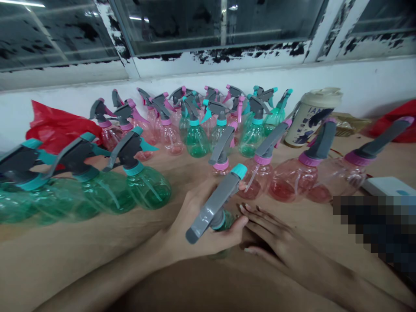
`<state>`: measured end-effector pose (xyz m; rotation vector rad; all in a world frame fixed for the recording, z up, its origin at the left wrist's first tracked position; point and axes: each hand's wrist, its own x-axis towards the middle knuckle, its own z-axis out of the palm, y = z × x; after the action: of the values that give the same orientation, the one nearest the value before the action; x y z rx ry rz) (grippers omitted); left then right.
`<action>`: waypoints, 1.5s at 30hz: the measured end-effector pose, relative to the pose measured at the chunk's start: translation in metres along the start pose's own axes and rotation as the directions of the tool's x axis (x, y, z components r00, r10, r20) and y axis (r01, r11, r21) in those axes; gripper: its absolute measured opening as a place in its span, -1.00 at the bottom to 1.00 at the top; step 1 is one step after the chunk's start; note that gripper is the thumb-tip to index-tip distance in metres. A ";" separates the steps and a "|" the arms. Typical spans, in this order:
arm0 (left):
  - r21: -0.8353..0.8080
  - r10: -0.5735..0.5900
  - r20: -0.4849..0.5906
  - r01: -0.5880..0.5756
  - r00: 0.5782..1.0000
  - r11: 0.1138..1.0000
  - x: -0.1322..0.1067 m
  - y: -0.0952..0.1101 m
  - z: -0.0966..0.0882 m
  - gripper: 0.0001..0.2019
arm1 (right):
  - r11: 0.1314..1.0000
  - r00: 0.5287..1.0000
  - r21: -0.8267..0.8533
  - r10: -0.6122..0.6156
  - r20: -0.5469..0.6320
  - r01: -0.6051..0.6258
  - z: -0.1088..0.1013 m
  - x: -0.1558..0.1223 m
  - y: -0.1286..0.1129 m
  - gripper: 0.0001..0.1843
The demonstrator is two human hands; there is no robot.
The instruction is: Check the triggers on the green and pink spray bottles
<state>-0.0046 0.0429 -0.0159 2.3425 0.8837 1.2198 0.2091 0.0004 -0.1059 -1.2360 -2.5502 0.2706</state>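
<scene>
My left hand (198, 216) is wrapped around a green spray bottle (216, 201) with a grey trigger head and a turquoise nozzle; most of its body is hidden by the fingers. Close by on the right, my right hand (276, 234) lies with its fingers stretched out low at the table, near the bottle and the left fingertips. Whether it touches the bottle I cannot tell. Just beyond the hands stand several pink spray bottles (292, 180) with grey heads. To the left is a row of green spray bottles (149, 188) with turquoise collars.
More pink and green spray bottles (198, 138) crowd the back of the brown table (97, 260), by the white wall. A red plastic bag (61, 128) lies at the left. A cream tumbler (312, 117) and a white box (388, 186) are at the right.
</scene>
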 end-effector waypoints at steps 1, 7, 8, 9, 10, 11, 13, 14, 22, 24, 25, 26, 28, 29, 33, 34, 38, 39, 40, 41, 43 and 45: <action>-0.004 -0.008 0.000 0.008 1.000 1.000 0.000 0.000 0.000 -0.64 | 1.000 1.000 0.002 0.003 0.003 -0.003 0.000 0.000 0.000 -0.42; -0.020 -0.051 0.010 0.051 0.999 0.998 0.000 0.000 -0.001 -0.69 | 1.000 1.000 0.013 0.004 0.009 -0.004 -0.003 0.001 -0.002 -0.43; -0.017 -0.054 0.012 0.054 0.998 0.998 0.000 0.000 -0.001 -0.69 | 1.000 1.000 0.010 0.004 0.011 -0.004 -0.003 0.001 -0.003 -0.43; -0.011 -0.056 0.018 0.056 0.998 0.998 -0.001 0.000 -0.001 -0.70 | 1.000 1.000 0.005 0.003 0.014 -0.003 -0.004 0.002 -0.003 -0.43; -0.004 -0.058 0.028 0.058 0.998 0.998 -0.001 0.001 -0.002 -0.72 | 1.000 1.000 -0.001 0.003 0.020 -0.003 -0.004 0.002 -0.003 -0.44; 0.004 -0.061 0.038 0.060 0.997 0.998 -0.001 0.001 -0.002 -0.75 | 1.000 1.000 -0.006 0.001 0.026 -0.001 -0.004 0.002 -0.003 -0.44; 0.011 -0.069 0.047 0.069 0.996 0.998 -0.001 0.002 -0.003 -0.80 | 1.000 1.000 -0.014 -0.005 0.030 0.006 -0.004 0.002 -0.003 -0.44; 0.007 -0.076 0.049 0.076 0.996 0.997 0.000 0.003 -0.003 -0.83 | 1.000 1.000 -0.017 -0.009 0.028 0.010 -0.003 0.003 -0.003 -0.45; -0.065 -0.023 -0.013 0.022 1.000 0.998 0.001 0.005 -0.004 -0.64 | 1.000 1.000 -0.008 -0.004 -0.005 0.004 -0.003 0.002 -0.003 -0.43; -0.076 -0.025 -0.011 0.024 1.000 0.997 0.001 0.005 -0.004 -0.59 | 1.000 1.000 -0.016 -0.009 0.002 0.009 -0.004 0.002 -0.004 -0.43; -0.081 -0.027 -0.008 0.027 1.000 0.996 0.001 0.005 -0.005 -0.59 | 1.000 1.000 -0.018 -0.011 0.001 0.011 -0.004 0.003 -0.004 -0.43; -0.084 -0.027 -0.003 0.027 1.000 0.996 0.001 0.005 -0.005 -0.60 | 1.000 1.000 -0.019 -0.010 -0.004 0.010 -0.003 0.003 -0.004 -0.42; -0.075 -0.024 0.007 0.025 1.000 0.997 0.002 0.005 -0.007 -0.66 | 1.000 1.000 -0.017 -0.004 -0.015 0.004 -0.002 0.003 -0.004 -0.42; -0.061 -0.020 0.014 0.021 1.000 0.998 0.002 0.005 -0.007 -0.68 | 1.000 1.000 -0.019 -0.003 -0.018 0.003 -0.002 0.003 -0.004 -0.42; -0.022 -0.006 0.038 0.007 0.999 1.000 0.002 0.006 -0.010 -0.65 | 0.999 1.000 -0.045 -0.009 -0.019 0.008 -0.002 0.002 -0.005 -0.41; -0.021 -0.009 0.041 0.010 0.999 1.000 0.001 0.007 -0.010 -0.61 | 0.999 1.000 -0.048 -0.011 -0.021 0.010 -0.002 0.002 -0.005 -0.41; -0.005 -0.083 0.088 0.084 0.993 0.996 -0.001 0.008 -0.012 -0.47 | 0.999 0.999 -0.028 -0.020 -0.029 0.020 -0.003 0.003 -0.005 -0.39; 0.009 -0.104 0.104 0.103 0.989 0.995 -0.001 0.008 -0.013 -0.47 | 1.000 0.999 -0.019 -0.021 -0.027 0.021 -0.003 0.004 -0.004 -0.39; 0.026 -0.117 0.117 0.115 0.986 0.993 -0.001 0.008 -0.014 -0.48 | 1.000 0.999 -0.009 -0.023 -0.024 0.023 -0.003 0.004 -0.004 -0.38; 0.042 -0.118 0.118 0.113 0.986 0.993 -0.002 0.008 -0.015 -0.49 | 1.000 0.999 0.002 -0.026 -0.021 0.026 -0.003 0.005 -0.003 -0.38; 0.060 -0.087 0.100 0.081 0.991 0.995 -0.003 0.008 -0.018 -0.46 | 0.999 0.999 0.031 -0.038 -0.020 0.039 -0.004 0.006 -0.001 -0.39; 0.074 -0.068 0.088 0.062 0.994 0.995 -0.005 0.007 -0.020 -0.41 | 0.997 0.998 0.063 -0.051 -0.021 0.052 -0.007 0.007 0.001 -0.39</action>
<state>-0.0208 0.0344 -0.0033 2.3839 0.9794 1.0638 0.2079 0.0071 -0.0981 -1.1426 -2.5328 0.3236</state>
